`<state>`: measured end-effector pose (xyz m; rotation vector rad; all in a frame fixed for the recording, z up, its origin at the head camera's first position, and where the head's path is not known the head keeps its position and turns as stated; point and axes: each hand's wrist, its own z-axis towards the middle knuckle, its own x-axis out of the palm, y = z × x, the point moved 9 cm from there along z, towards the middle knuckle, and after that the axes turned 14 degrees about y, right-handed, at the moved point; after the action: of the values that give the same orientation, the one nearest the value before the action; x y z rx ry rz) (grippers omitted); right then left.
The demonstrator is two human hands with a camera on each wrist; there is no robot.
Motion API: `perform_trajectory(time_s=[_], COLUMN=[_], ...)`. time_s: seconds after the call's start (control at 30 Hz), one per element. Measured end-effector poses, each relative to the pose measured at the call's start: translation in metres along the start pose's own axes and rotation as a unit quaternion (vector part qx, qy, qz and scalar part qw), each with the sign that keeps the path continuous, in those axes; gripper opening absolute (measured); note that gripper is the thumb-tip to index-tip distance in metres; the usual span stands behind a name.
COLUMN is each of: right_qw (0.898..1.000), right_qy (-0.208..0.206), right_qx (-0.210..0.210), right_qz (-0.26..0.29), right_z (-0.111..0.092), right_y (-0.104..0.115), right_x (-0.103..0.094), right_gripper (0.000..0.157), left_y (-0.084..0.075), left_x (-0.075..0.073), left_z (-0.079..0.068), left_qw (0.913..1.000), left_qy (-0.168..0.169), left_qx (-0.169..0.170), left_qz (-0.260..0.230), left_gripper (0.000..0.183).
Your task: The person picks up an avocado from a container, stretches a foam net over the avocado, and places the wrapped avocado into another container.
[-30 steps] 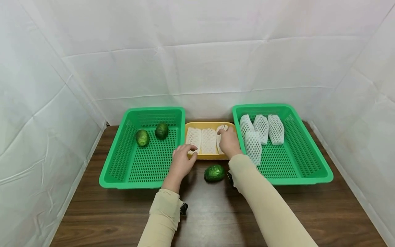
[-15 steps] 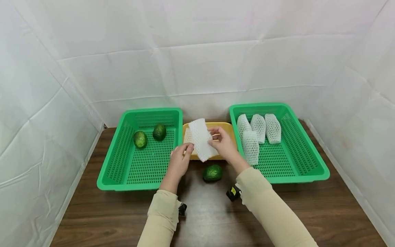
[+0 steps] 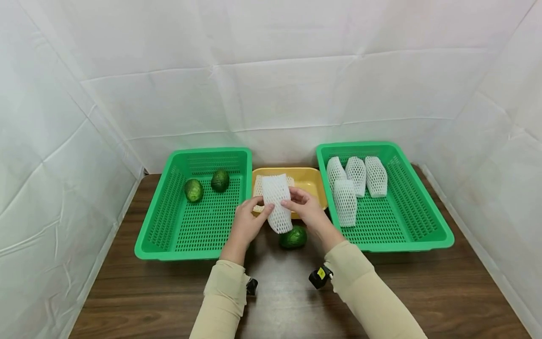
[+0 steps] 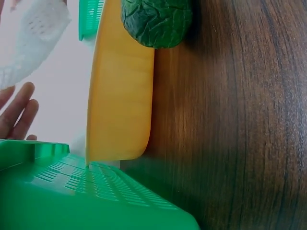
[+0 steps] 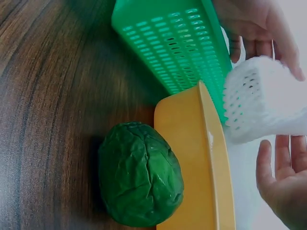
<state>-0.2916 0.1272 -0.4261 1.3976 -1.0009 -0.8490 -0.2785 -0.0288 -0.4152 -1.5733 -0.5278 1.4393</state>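
Note:
A white foam net sleeve (image 3: 277, 202) is held up between both hands, over the front of the yellow tray (image 3: 313, 181). My left hand (image 3: 247, 223) holds its left side, the thumb at the front. On the other side my right hand (image 3: 312, 216) pinches the sleeve between thumb and fingers. The right wrist view shows one end of the sleeve (image 5: 244, 105) gaping slightly. Just below it on the table lies a dark green, wrinkled avocado (image 3: 295, 238), partly covered by the sleeve in the head view. More foam net sleeves (image 3: 257, 188) lie in the tray, partly hidden.
To the left stands a green basket (image 3: 195, 235) with two avocados (image 3: 194, 190) inside. Another green basket (image 3: 402, 230), on the right, contains several net-covered pieces (image 3: 345, 202). Brown wooden table (image 3: 279, 301) shows in front; white sheeting (image 3: 288, 94) encloses the back and sides.
My right hand has lifted a foam net sleeve out of the tray and brought it left and nearer. My left hand has taken hold of its other side. The sleeve now stands more upright.

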Motion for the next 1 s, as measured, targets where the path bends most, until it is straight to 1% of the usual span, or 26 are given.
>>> perform_trajectory(time_s=[0.1,0.2,0.27,0.43,0.5,0.53,0.6,0.63,0.7,0.77,0.87,0.93,1.0], right_qw=[0.999,0.997,0.996,0.994,0.993,0.994,0.995,0.996,0.997,0.997,0.997,0.997,0.997], right_qy=[-0.045,-0.072,-0.082,-0.103,-0.104,-0.100,-0.083,-0.071,-0.047,-0.027,0.001,0.016,0.028], right_qx=[0.001,-0.008,-0.016,-0.045,-0.052,-0.054,-0.058,-0.060,-0.066,-0.073,-0.078,-0.077,-0.077], right_qz=[-0.006,-0.003,-0.004,-0.004,-0.003,-0.001,0.000,0.001,0.007,0.012,0.010,0.005,0.003], right_z=[-0.005,-0.008,-0.009,-0.012,-0.013,-0.013,-0.012,-0.011,-0.010,-0.009,-0.009,-0.010,-0.011], right_y=[-0.001,0.000,0.001,0.006,0.009,0.010,0.011,0.012,0.014,0.015,0.016,0.017,0.017], right_x=[-0.011,-0.019,-0.024,-0.035,-0.037,-0.036,-0.031,-0.027,-0.020,-0.014,-0.006,-0.003,0.000], right_gripper=[0.044,0.040,0.038,0.032,0.031,0.031,0.033,0.034,0.037,0.038,0.039,0.040,0.041], left_y=[-0.003,-0.003,-0.003,-0.006,-0.008,-0.008,-0.010,-0.011,-0.011,-0.011,-0.009,-0.008,-0.008], left_x=[-0.002,-0.006,-0.010,-0.021,-0.022,-0.023,-0.020,-0.018,-0.013,-0.007,0.002,0.006,0.008], left_z=[-0.002,-0.004,-0.006,-0.010,-0.012,-0.012,-0.011,-0.011,-0.008,-0.005,-0.002,0.000,0.001], left_qw=[0.9994,0.9980,0.9965,0.9896,0.9875,0.9872,0.9882,0.9892,0.9923,0.9946,0.9966,0.9968,0.9970], left_qy=[-0.018,-0.044,-0.065,-0.125,-0.137,-0.138,-0.124,-0.112,-0.078,-0.039,0.012,0.035,0.046], left_qx=[0.021,0.031,0.038,0.067,0.076,0.079,0.088,0.093,0.093,0.086,0.054,0.041,0.037], left_qz=[-0.020,-0.033,-0.037,-0.024,-0.015,-0.013,-0.014,-0.014,-0.027,-0.044,-0.061,-0.059,-0.050], left_gripper=[0.040,0.038,0.036,0.030,0.027,0.026,0.025,0.025,0.030,0.043,0.068,0.078,0.081])
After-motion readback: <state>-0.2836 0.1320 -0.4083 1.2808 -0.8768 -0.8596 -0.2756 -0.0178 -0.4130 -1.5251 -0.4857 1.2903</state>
